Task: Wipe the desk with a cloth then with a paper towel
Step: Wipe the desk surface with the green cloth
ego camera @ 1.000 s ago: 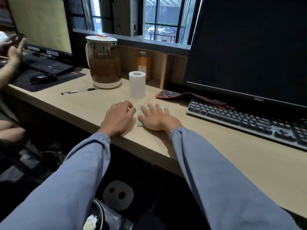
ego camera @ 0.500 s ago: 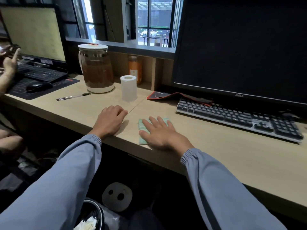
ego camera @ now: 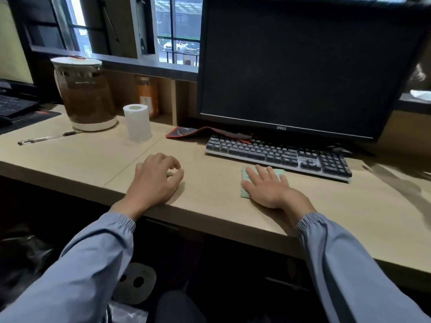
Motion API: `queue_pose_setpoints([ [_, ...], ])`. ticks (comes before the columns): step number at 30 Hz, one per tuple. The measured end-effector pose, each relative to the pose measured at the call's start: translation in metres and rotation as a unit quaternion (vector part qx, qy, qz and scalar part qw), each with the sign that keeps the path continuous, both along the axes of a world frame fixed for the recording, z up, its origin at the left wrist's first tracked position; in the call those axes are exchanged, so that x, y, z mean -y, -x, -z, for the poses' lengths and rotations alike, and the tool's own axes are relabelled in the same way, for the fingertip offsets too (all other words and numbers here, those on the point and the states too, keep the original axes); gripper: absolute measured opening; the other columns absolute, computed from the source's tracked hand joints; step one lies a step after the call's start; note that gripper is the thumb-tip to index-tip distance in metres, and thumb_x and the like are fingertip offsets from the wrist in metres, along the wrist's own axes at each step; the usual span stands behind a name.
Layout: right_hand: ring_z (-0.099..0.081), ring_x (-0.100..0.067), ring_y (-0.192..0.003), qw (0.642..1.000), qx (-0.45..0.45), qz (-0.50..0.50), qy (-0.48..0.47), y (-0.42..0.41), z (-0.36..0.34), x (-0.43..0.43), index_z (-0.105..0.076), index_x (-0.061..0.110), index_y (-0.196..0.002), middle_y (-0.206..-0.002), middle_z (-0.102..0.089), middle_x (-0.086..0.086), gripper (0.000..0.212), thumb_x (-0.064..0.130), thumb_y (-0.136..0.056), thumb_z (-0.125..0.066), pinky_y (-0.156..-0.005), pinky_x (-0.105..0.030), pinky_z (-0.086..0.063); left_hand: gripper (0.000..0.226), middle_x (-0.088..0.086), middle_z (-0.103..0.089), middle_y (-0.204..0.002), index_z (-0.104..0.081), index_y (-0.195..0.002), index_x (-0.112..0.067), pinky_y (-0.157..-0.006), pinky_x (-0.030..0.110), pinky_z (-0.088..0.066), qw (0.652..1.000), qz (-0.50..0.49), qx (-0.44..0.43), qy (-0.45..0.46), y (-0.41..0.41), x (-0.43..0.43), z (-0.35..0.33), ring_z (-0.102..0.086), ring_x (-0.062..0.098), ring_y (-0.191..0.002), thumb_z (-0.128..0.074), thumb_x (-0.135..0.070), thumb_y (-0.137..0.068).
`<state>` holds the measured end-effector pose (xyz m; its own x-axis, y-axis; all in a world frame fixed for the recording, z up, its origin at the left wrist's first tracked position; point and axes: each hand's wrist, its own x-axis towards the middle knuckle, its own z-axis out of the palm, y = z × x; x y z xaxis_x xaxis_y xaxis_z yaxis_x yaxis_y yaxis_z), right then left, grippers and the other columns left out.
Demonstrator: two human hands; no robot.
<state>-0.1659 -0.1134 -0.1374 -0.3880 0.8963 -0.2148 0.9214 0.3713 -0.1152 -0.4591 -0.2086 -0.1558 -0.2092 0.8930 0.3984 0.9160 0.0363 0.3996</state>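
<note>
A small pale green cloth lies flat on the light wooden desk, just in front of the keyboard. My right hand presses on it with straight, spread fingers and covers most of it. My left hand rests on the desk near the front edge, to the left of the cloth, its fingers loosely curled and holding nothing. A white paper towel roll stands upright further back on the desk, left of the monitor.
A keyboard and a dark Dell monitor stand right behind the cloth. A red-edged mouse pad lies folded by the keyboard. A glass kettle, a pen and an orange jar are at the left.
My right hand has slid the cloth to the right along the desk, up to the front of the keyboard. My left hand stays near the front edge, now far from the cloth.
</note>
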Motion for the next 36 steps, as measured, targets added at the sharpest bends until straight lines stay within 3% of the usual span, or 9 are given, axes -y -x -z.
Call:
queue_pose_setpoints([
  [8, 0.015, -0.025, -0.156, 0.993, -0.007, -0.115, -0.018, 0.078, 0.006, 0.0, 0.003, 0.037, -0.163, -0.171, 0.012, 0.003, 0.066, 0.06, -0.103, -0.013, -0.124, -0.053, 0.009, 0.014, -0.011, -0.058, -0.098, -0.061, -0.099, -0.029, -0.091, 0.038, -0.041, 0.989, 0.0, 0.105, -0.104, -0.07, -0.011, 0.002, -0.052, 0.014, -0.097, -0.048, -0.034, -0.102],
  [14, 0.014, -0.024, -0.156, 0.975, 0.012, -0.219, -0.026, 0.128, -0.001, -0.024, -0.006, 0.025, -0.164, -0.171, 0.011, 0.001, 0.071, 0.046, -0.105, -0.039, -0.125, -0.051, 0.006, 0.025, -0.005, -0.057, -0.098, -0.058, -0.102, -0.021, -0.087, 0.039, -0.043, 0.992, -0.016, 0.053, -0.115, -0.076, -0.009, 0.014, -0.047, 0.016, -0.093, -0.038, -0.036, -0.103],
  [17, 0.011, -0.023, -0.157, 0.973, 0.006, -0.232, -0.015, 0.144, -0.007, -0.039, -0.007, 0.024, -0.164, -0.172, 0.009, 0.0, 0.069, 0.043, -0.107, -0.04, -0.126, -0.05, 0.003, 0.02, -0.005, -0.055, -0.102, -0.055, -0.106, -0.021, -0.086, 0.036, -0.039, 0.988, -0.048, 0.07, -0.126, -0.075, -0.009, 0.011, -0.047, 0.015, -0.096, -0.04, -0.035, -0.108],
  [21, 0.009, -0.023, -0.157, 0.972, -0.003, -0.234, -0.015, 0.144, -0.007, -0.04, -0.004, 0.025, -0.164, -0.172, 0.006, 0.0, 0.069, 0.045, -0.107, -0.037, -0.126, -0.049, 0.001, 0.031, -0.003, -0.054, -0.102, -0.054, -0.108, -0.021, -0.088, 0.039, -0.042, 0.99, -0.048, 0.059, -0.117, -0.074, -0.009, 0.012, -0.048, 0.018, -0.097, -0.032, -0.043, -0.105],
  [29, 0.009, -0.014, -0.157, 0.981, -0.028, -0.192, -0.007, 0.051, -0.003, -0.025, -0.003, 0.04, -0.162, -0.171, 0.004, 0.011, 0.064, 0.064, -0.104, -0.018, -0.125, -0.044, 0.006, 0.036, 0.001, -0.057, -0.109, -0.057, -0.115, -0.017, -0.088, 0.04, -0.041, 0.995, -0.032, 0.021, -0.094, -0.073, -0.01, 0.013, -0.049, 0.021, -0.102, -0.034, -0.044, -0.107],
  [36, 0.012, -0.007, -0.155, 0.998, -0.005, -0.055, -0.003, -0.106, -0.004, -0.023, 0.001, 0.047, -0.16, -0.17, 0.006, 0.017, 0.061, 0.065, -0.104, -0.016, -0.122, -0.035, 0.006, 0.04, 0.004, -0.056, -0.122, -0.056, -0.125, -0.019, -0.095, 0.043, -0.04, 0.999, -0.009, -0.004, -0.043, -0.073, -0.009, 0.014, -0.047, 0.023, -0.113, -0.036, -0.048, -0.107],
])
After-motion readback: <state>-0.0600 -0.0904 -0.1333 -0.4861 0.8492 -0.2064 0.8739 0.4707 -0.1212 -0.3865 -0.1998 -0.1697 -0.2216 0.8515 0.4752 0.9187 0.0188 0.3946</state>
